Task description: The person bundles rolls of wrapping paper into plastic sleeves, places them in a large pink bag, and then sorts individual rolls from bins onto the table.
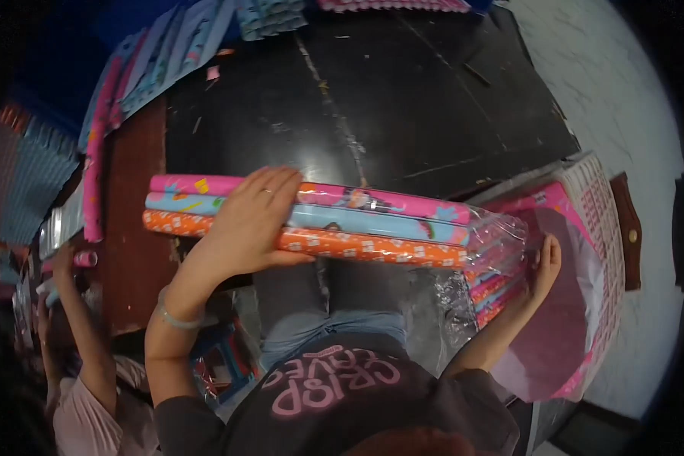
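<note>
Three rolls of wrapping paper (387, 219), pink, light blue with pictures and orange with white flowers, lie side by side in a clear plastic bag. My left hand (258, 216) is wrapped over the pack, left of its middle, thumb at the lower edge. Past the rolls' right ends, the loose end of the clear plastic bag (501, 235) is crumpled. My right hand (546, 262) is at that loose end with its fingers curled closed, seemingly on the film; the fingertips are partly hidden. Below the bag's end more patterned rolls (490, 292) show, partly covered.
A black table (433, 99) with scraps lies ahead, a red-brown board (135, 228) to its left. Wrapped rolls (171, 57) line the far left edge. At right stands a stack of pink printed sheets (596, 304). A co-worker's arm (83, 319) reaches in at the left.
</note>
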Available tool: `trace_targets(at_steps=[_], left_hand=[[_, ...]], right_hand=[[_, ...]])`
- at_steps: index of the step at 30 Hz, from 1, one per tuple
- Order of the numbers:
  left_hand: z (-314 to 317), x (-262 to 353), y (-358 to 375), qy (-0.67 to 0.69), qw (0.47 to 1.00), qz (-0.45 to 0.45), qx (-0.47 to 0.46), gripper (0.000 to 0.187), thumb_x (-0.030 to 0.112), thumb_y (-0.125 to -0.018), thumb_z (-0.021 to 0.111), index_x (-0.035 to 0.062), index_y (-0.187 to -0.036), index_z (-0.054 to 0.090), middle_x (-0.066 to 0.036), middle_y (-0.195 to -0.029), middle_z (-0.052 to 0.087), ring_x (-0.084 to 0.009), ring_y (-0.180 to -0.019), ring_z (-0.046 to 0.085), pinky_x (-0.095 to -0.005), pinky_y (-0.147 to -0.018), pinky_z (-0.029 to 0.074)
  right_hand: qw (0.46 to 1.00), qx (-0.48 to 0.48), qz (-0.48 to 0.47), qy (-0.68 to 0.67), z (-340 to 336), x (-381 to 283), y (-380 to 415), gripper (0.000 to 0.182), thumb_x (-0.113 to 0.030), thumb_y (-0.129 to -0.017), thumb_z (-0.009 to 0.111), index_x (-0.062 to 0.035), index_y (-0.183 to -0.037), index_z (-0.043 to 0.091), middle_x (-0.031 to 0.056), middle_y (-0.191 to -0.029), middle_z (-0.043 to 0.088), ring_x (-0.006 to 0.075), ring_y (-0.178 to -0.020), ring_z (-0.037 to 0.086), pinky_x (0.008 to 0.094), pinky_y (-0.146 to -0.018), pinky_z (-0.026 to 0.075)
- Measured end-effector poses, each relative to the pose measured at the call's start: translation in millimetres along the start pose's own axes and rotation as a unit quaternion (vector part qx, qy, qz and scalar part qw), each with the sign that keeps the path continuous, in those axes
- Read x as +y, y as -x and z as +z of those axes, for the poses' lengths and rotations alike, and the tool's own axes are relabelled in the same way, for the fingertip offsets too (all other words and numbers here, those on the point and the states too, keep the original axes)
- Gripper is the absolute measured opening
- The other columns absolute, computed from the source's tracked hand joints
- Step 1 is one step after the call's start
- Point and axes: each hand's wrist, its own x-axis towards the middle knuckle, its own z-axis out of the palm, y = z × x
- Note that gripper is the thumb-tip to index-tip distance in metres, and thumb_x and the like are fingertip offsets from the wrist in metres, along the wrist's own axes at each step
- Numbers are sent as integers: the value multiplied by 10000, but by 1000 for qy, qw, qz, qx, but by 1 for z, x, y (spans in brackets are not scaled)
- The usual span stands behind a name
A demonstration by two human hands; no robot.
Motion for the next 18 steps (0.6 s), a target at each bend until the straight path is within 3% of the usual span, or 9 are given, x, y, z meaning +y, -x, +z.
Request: trace_targets(at_steps=[1, 3, 5, 7, 8, 10, 12, 14, 18], left_hand=[[-1, 0, 1, -12, 1000, 4, -12, 907, 494, -594, 732, -73, -1214, 390, -220, -1214, 462, -360, -1159, 433, -438, -1023, 311], [-1, 3, -1, -16, 1000, 11, -25, 924, 490, -589, 740, -70, -1232, 383, -225, -1231, 452, -360, -1175, 422, -446, -1033, 298], [-3, 6, -2, -26, 999, 3, -41, 929, 479, -587, 749, -67, -1242, 381, -225, -1247, 444, -362, -1183, 417, -448, -1037, 294], [-5, 10, -3, -26, 998, 15, -51, 933, 470, -581, 756, -64, -1246, 379, -222, -1251, 443, -360, -1187, 417, -447, -1039, 293], [-6, 11, -4, -19, 998, 9, -52, 937, 462, -576, 763, -61, -1251, 376, -219, -1255, 442, -357, -1191, 416, -447, -1041, 291], [-6, 12, -4, -21, 998, 17, -55, 942, 455, -570, 769, -57, -1255, 374, -215, -1260, 439, -355, -1195, 414, -447, -1044, 289], [-7, 12, -4, -22, 998, 18, -58, 948, 449, -564, 774, -52, -1260, 372, -212, -1266, 437, -353, -1198, 412, -447, -1048, 286], [-8, 13, -5, -14, 998, 21, -64, 959, 446, -557, 778, -49, -1268, 367, -207, -1273, 435, -352, -1203, 409, -448, -1051, 283], [-13, 15, -2, -5, 997, 47, -63, 946, 416, -560, 783, -19, -1288, 364, -201, -1291, 429, -347, -1213, 402, -451, -1055, 275]], right_hand=[[996, 63, -39, 54, -1, -3, -9, 181, -108, -883, 561, -19, -1039, 587, 9, -758, 586, 46, -618, 496, 171, -540, 367], [971, -132, -70, 187, 37, -58, -18, 240, -154, -867, 584, -2, -1054, 591, 69, -860, 634, 99, -790, 582, 204, -667, 431], [852, -382, -92, 346, 78, -91, -37, 315, -248, -858, 593, 1, -1049, 610, 117, -958, 650, 145, -902, 608, 247, -767, 463], [685, -565, 59, 456, 104, -87, -61, 451, -380, -851, 588, 27, -1043, 618, 137, -991, 649, 177, -943, 609, 283, -831, 468], [694, -558, 61, 451, 111, -77, -71, 451, -380, -851, 588, 27, -1043, 618, 137, -991, 649, 177, -943, 609, 283, -831, 468], [493, -754, 369, 231, 119, -39, -82, 591, -438, -793, 640, 62, -1101, 577, 167, -1057, 623, 225, -968, 603, 320, -831, 456], [497, -728, 464, 91, 112, -9, -66, 609, -427, -816, 621, 108, -1100, 553, 187, -1057, 618, 254, -1028, 588, 331, -854, 459], [420, -760, 496, 9, 117, -3, -46, 585, -379, -854, 587, 136, -1125, 521, 183, -985, 638, 271, -998, 604, 315, -847, 466], [403, -822, 367, 167, 131, -16, -25, 366, -281, -883, 575, 33, -1066, 619, 105, -822, 656, 112, -623, 585, 302, -624, 511]])
